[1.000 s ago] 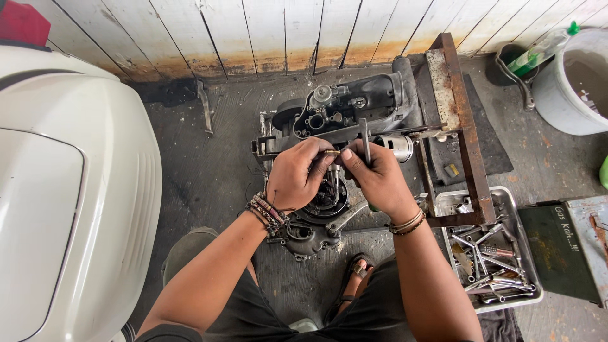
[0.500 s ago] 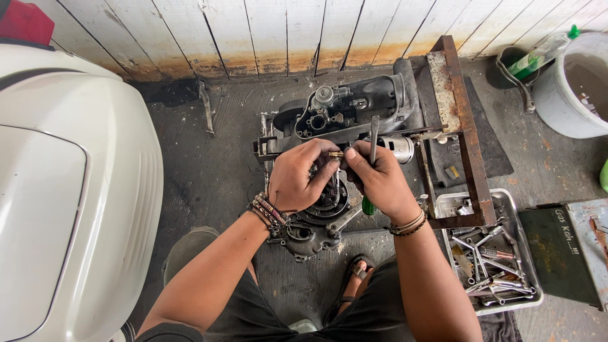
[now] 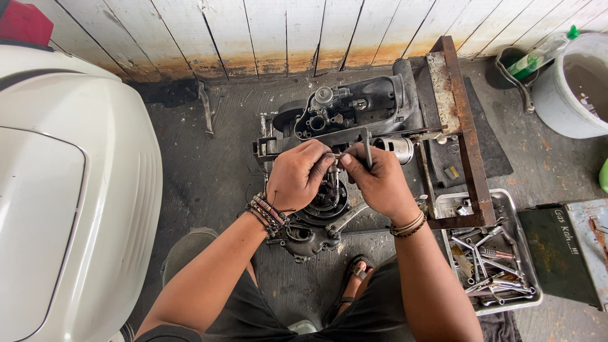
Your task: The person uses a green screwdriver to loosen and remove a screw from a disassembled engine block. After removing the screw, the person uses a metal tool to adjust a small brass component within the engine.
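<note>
Pinching a small part between their fingertips at the frame's centre, the left hand (image 3: 296, 175) and right hand (image 3: 378, 180) are meeting above the engine (image 3: 329, 190), the right also clasping an upright tool (image 3: 368, 144).

A wall of whitewashed vertical wooden planks (image 3: 285, 31), stained brown along the bottom, closes the far side. Below it runs a dark, grimy concrete floor (image 3: 221, 171). A large glossy white moulded cover (image 3: 63, 190) fills the left. Even daylight falls without hard shadows.
</note>
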